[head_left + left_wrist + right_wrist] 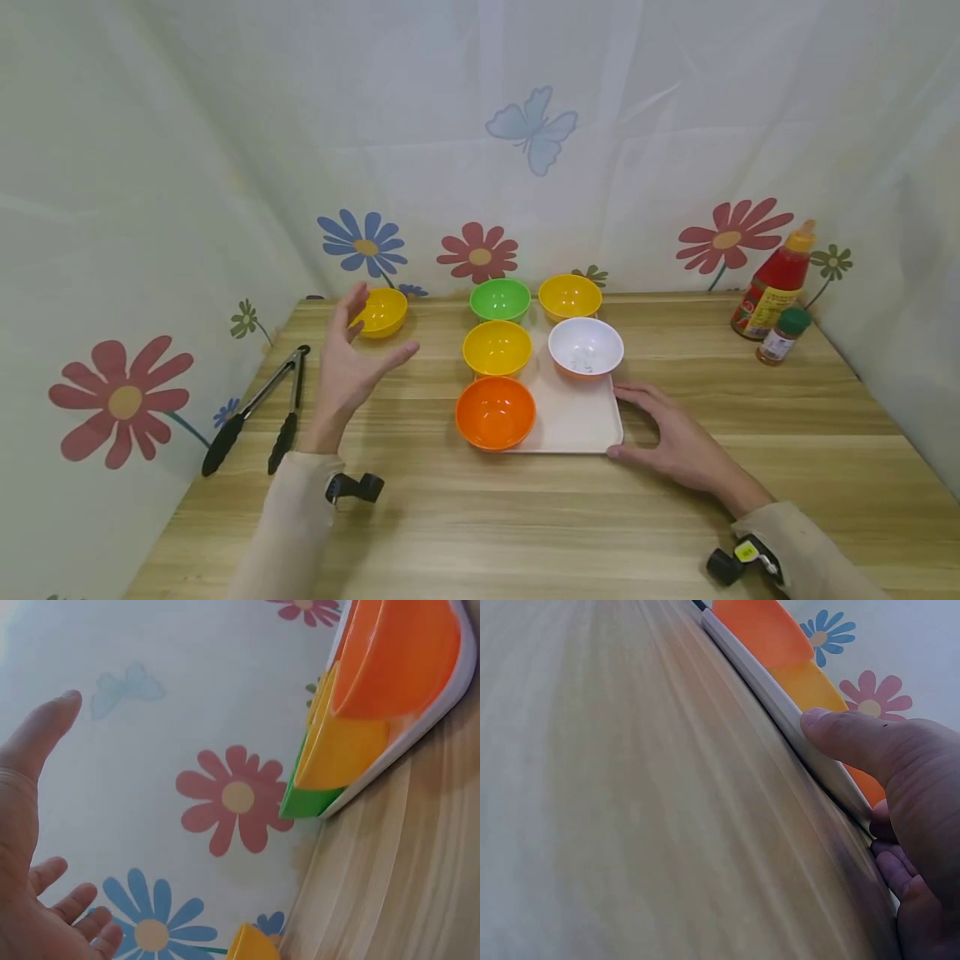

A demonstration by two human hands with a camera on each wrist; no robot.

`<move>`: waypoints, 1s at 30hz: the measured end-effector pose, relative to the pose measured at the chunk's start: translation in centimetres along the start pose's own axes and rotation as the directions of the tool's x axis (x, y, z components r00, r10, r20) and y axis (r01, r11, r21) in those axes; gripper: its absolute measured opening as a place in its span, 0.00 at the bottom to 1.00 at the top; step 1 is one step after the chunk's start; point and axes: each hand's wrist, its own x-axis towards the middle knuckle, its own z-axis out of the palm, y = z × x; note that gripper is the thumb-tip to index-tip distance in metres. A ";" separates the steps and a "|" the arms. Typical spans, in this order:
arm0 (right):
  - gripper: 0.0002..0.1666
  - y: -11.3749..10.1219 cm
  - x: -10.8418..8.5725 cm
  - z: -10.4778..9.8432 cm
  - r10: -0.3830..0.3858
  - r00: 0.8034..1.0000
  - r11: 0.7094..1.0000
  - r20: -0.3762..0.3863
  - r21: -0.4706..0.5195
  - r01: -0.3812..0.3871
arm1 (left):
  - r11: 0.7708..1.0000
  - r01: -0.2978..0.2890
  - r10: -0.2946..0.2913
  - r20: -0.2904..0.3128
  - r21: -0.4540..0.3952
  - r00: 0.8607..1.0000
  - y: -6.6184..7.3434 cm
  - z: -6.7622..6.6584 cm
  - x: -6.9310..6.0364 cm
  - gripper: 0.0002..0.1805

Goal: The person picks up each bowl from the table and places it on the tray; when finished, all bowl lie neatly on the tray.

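Note:
My left hand [347, 367] is raised over the table's left side, thumb and fingers spread, with nothing held. In the head view it partly covers a yellow bowl [386, 312]; whether they touch I cannot tell. At the right front corner of a white tray [581, 425], my right hand [678, 446] touches the rim with thumb and fingers, seen close in the right wrist view. On the tray stand a green bowl [500, 300], a yellow bowl [497, 350] and an orange bowl [495, 414] along the left, plus a white-lined bowl [587, 346] and another yellow bowl [570, 297] along the right.
Black-handled tongs [288, 400] lie spread at the table's left edge. A red sauce bottle [774, 283] and a small green-capped jar [783, 336] stand at the back right. A flowered curtain [420, 150] hangs behind the wooden table [465, 517].

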 end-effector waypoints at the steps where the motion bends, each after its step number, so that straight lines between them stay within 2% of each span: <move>1: 0.60 0.0 0.0 0.0 0.000 1.000 1.000 0.000 0.000 0.000 | 1.000 -0.007 0.007 -0.012 -0.004 1.000 -0.2 -0.3 0.5 0.58; 5: 0.59 -0.1 0.1 0.0 -0.007 1.000 1.000 -0.006 -0.002 0.007 | 1.000 -0.013 0.014 -0.042 0.013 0.999 -1.8 -1.2 2.4 0.58; 13: 0.58 -0.3 -0.1 0.0 -0.019 1.000 1.000 -0.013 -0.011 0.018 | 0.987 0.125 -0.122 -0.040 0.104 0.992 -5.0 -1.6 5.3 0.62; 20: 0.58 -0.4 -0.1 0.1 -0.013 1.000 1.000 -0.009 -0.001 0.013 | 0.966 0.236 -0.231 -0.056 0.108 0.971 -7.9 -1.1 6.8 0.65; 25: 0.60 -0.2 0.0 0.1 0.006 1.000 1.000 -0.003 0.004 -0.006 | 0.951 0.285 -0.277 -0.081 0.123 0.958 -9.7 -0.7 7.8 0.70; 30: 0.60 0.0 0.0 0.0 0.009 1.000 1.000 0.000 -0.002 -0.009 | 0.934 0.322 -0.312 -0.088 0.154 0.946 -11.3 -0.4 8.1 0.76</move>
